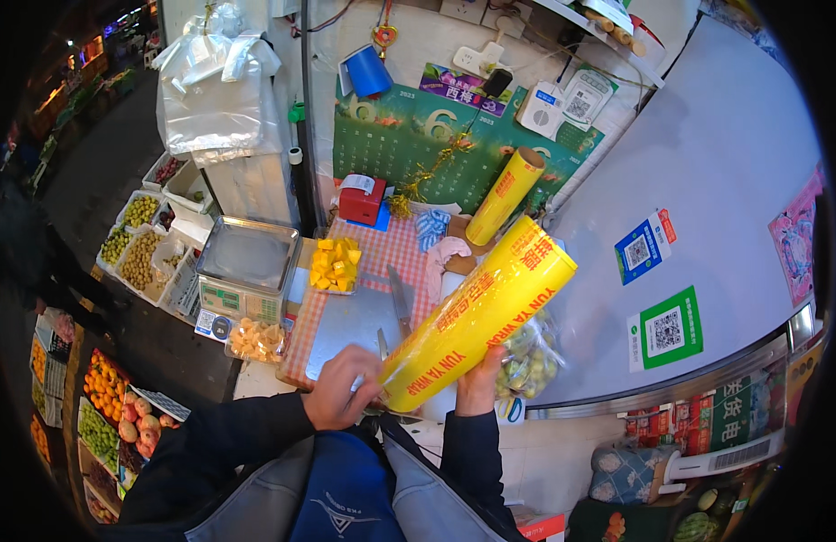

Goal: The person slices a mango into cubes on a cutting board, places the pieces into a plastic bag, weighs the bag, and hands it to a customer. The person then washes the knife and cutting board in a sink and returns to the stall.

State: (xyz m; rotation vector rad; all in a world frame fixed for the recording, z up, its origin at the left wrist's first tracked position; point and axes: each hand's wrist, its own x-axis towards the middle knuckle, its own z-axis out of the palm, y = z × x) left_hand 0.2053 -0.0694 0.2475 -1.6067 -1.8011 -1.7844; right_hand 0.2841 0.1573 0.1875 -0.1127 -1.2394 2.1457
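Observation:
A big yellow roll of cling film (481, 316) slants across the space before me, its upper end pointing right. From beneath, my right hand (479, 384) grips it near the middle. My left hand (344, 388) is closed at the roll's lower left end, fingers bent against it; whether they pinch a loose film edge is hidden. Behind the roll, a knife (400, 303) lies on the metal board (350, 325). A tub of cut yellow fruit (335, 266) sits at the board's far edge. Bagged green fruit (526, 357) shows just right of my right hand.
A weighing scale (246, 262) stands left, with a pack of pale fruit (257, 339) before it. Another yellow roll (505, 196) stands at the back near a red printer (362, 199). Plastic bags (219, 99) hang upper left. A grey panel (698, 181) rises at right.

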